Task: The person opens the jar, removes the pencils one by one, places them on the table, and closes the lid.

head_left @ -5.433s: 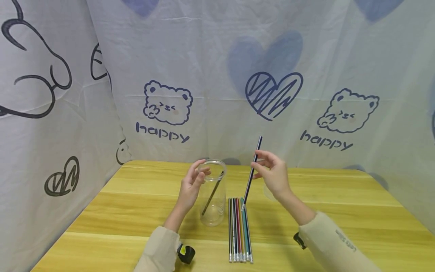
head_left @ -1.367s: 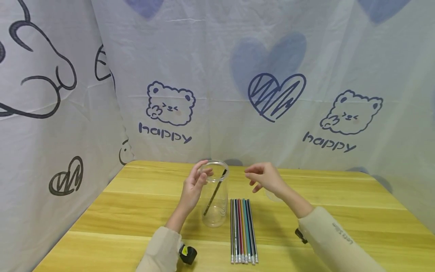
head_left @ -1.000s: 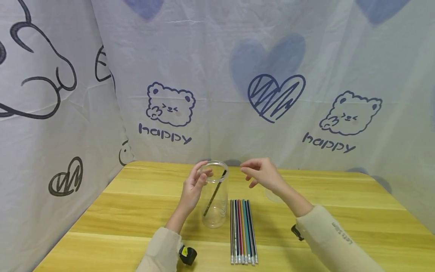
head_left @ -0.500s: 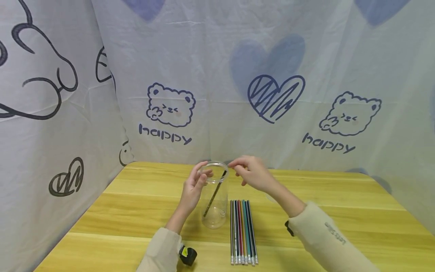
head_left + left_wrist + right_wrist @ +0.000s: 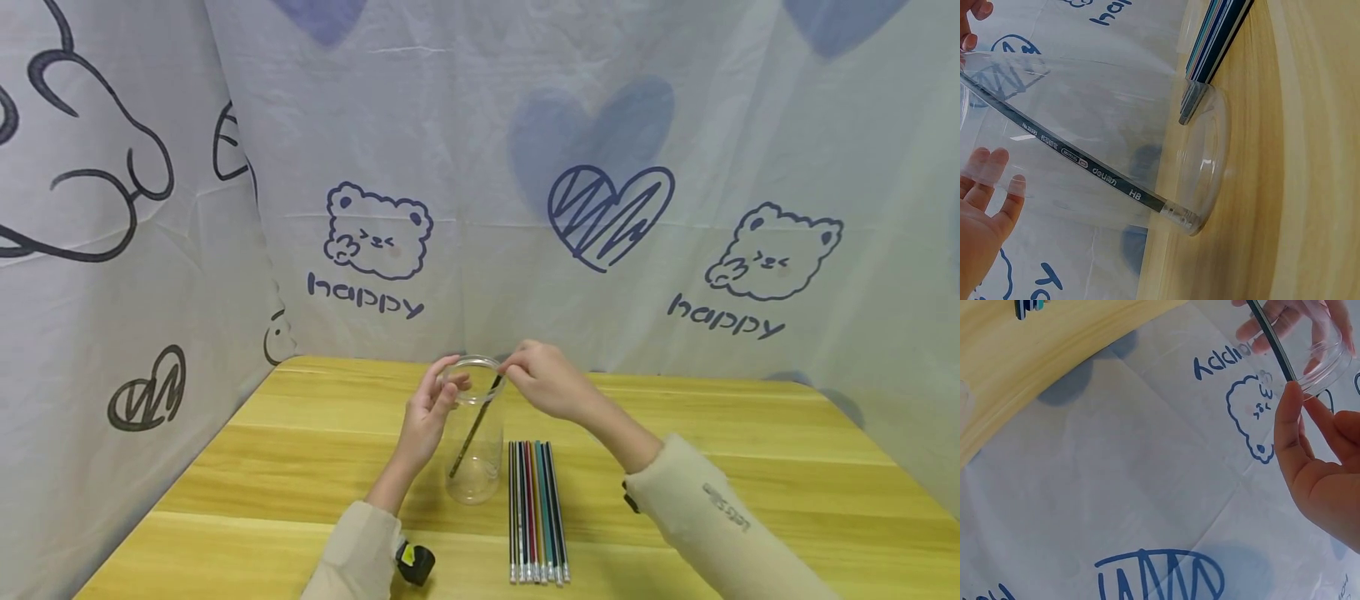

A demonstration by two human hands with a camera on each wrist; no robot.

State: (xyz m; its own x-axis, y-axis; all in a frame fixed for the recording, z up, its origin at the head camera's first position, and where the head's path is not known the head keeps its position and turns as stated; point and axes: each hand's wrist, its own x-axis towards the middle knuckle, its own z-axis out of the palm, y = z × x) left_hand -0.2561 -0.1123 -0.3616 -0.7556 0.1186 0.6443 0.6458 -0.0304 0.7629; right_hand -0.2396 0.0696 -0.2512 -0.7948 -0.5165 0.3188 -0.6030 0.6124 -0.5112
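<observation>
A tall clear plastic jar [image 5: 492, 442] stands upright on the table, and my left hand [image 5: 422, 421] grips it near the rim, fingers round its left side. Inside leans a dark green HB pencil [image 5: 1085, 164], its silver eraser end down at the bottom and its other end up at the right of the rim. There my right hand [image 5: 551, 383] pinches the pencil's upper end between thumb and forefinger, as the right wrist view shows. Right of the jar, several pencils [image 5: 537, 508] of different colours lie side by side, eraser ends towards me.
The wooden table [image 5: 720, 467] reaches back to a white curtain [image 5: 480, 275] printed with hearts and bears. At the left edge of the right wrist view, part of a clear rounded thing [image 5: 965, 400] lies on the table.
Earlier my right hand held a dark pencil over the row; that pencil now lies in the row. The emptied hand moved left to the jar's rim and took the leaning pencil's end.
</observation>
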